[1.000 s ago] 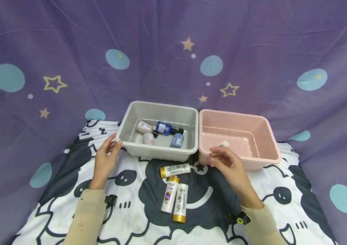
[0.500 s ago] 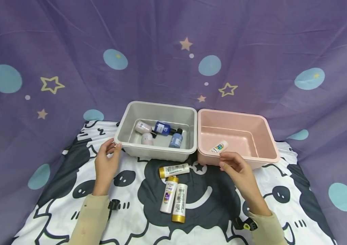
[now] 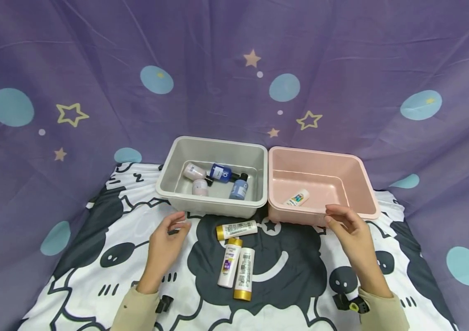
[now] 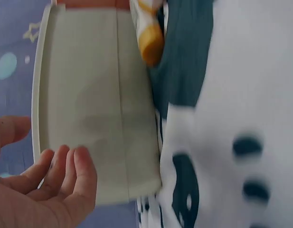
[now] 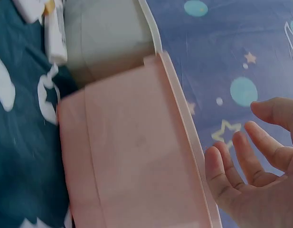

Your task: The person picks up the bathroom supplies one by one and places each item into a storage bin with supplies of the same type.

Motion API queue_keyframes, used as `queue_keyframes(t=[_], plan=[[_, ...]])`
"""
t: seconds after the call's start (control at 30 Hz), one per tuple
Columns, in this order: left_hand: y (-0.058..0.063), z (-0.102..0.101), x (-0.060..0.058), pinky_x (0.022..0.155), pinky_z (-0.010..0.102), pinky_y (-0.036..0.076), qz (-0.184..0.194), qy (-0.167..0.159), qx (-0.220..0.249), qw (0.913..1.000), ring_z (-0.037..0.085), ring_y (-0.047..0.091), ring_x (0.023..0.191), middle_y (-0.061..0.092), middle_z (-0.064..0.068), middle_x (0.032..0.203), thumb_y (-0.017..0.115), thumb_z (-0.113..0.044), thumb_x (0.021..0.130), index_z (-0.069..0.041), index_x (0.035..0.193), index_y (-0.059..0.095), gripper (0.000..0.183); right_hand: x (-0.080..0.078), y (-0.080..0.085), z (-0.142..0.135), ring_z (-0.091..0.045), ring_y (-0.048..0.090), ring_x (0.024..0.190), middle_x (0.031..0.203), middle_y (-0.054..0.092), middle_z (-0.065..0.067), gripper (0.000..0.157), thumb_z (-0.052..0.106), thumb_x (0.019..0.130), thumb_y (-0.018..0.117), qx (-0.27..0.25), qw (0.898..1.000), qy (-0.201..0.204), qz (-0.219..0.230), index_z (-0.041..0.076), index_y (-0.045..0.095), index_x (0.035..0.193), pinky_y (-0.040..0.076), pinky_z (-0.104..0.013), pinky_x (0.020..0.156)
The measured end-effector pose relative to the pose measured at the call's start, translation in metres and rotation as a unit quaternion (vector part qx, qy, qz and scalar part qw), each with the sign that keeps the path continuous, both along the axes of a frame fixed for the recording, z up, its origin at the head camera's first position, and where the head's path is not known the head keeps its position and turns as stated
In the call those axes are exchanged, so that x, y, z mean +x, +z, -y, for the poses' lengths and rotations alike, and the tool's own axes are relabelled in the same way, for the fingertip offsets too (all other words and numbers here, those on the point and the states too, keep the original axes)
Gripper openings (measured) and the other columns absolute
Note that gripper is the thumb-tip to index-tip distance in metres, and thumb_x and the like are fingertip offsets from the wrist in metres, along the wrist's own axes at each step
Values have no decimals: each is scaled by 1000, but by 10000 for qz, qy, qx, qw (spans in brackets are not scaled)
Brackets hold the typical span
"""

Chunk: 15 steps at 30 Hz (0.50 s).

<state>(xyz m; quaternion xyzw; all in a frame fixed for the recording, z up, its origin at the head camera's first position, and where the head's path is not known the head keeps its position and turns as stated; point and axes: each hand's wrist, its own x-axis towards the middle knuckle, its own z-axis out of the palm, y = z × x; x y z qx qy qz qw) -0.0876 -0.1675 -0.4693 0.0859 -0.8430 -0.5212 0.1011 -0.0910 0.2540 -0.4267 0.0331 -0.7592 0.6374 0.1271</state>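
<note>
My left hand (image 3: 165,246) hovers just in front of the grey bin (image 3: 214,207), its fingers loosely bent and holding nothing. In the grey bin lie small nail polish bottles: a dark blue one (image 3: 220,173), a light blue one (image 3: 239,189) and two pale pink ones (image 3: 194,172). Over the front rim of the pink bin (image 3: 300,215), toward its right end, my right hand (image 3: 354,241) is held with relaxed fingers around nothing. A small white tube (image 3: 298,197) with a colourful label lies inside the pink bin at the front left.
Before the bins, three white tubes with gold caps lie on the sheep-print cloth: one crosswise (image 3: 238,229), two lengthwise, a left one (image 3: 229,265) and a right one (image 3: 244,275). A purple curtain (image 3: 218,69) hangs close behind the bins.
My left hand has left the grey bin's left corner and come right and nearer. My right hand has moved right along the pink bin's front, uncovering the small tube inside.
</note>
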Motion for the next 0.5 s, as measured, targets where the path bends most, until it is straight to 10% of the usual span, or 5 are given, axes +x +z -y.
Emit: queue_keyframes(t=[0.17, 0.5], plan=[[-3, -22, 9, 81, 38, 59, 232, -636, -76, 9977, 20, 67, 102, 68, 6, 122, 74, -21, 93, -8, 127, 65, 37, -1, 0, -19, -7, 65, 95, 112, 67, -1, 29, -5, 93, 67, 171, 9975, -682, 6, -7, 65, 123, 53, -17, 74], [-24, -45, 17, 84, 36, 56, 517, -1434, -207, 9881, 16, 67, 98, 69, 1, 116, 78, -17, 90, -9, 121, 68, 34, -7, -13, -53, -10, 64, 82, 99, 65, -8, 28, -5, 91, 69, -130, 9812, -1880, -411, -9, 67, 119, 55, -16, 67]])
